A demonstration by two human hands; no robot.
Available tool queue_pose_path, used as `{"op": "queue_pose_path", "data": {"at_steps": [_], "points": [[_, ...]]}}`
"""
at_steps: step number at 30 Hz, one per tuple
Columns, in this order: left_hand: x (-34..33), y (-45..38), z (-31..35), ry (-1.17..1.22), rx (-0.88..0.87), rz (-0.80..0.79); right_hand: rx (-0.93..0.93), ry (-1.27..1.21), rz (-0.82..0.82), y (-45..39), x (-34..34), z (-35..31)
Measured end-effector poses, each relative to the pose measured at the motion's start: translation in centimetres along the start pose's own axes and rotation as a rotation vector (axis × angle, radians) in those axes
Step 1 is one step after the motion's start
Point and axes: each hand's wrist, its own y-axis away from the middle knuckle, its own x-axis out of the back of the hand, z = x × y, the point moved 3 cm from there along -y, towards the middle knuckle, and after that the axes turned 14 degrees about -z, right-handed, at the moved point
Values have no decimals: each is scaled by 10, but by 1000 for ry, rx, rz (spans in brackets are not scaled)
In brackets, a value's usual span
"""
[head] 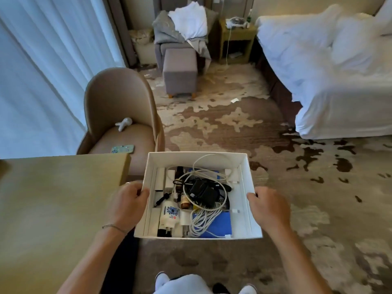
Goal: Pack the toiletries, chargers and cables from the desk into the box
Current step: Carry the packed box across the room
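White cardboard box (244,166) held clear of the worktop (63,187), above the carpet (318,209). The left hand (129,198) and right hand (268,203) each form a grip on an opposite side rim, fingers curled over the edge. Contents: white coiled cables (203,219), a black charger (203,193), a white toiletry bottle (170,215). The thin walls will probably flex; the load looks light but loose, so a level, two-sided hold suits it. An upholstered chair (118,107) stands just beyond the worktop; the bed (339,71) lies well apart.
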Motion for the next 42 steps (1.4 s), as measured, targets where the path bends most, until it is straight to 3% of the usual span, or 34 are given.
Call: {"op": "queue_pose_path", "data": {"at_steps": [7,15,29,37,42], "points": [[-77,1,157,-151,-77,-55,-172,-69,103,28,69,151],[-171,8,314,-204,-354,-214,-455,-119,203,89,128,302],[-340,28,567,-267,-791,-472,-890,-258,455,181,178,509],[-434,64,701,-262,-931,-582,-1066,-275,505,217,214,615],[-484,95,768,-237,-1023,-660,-1141,-493,594,242,220,676]]}}
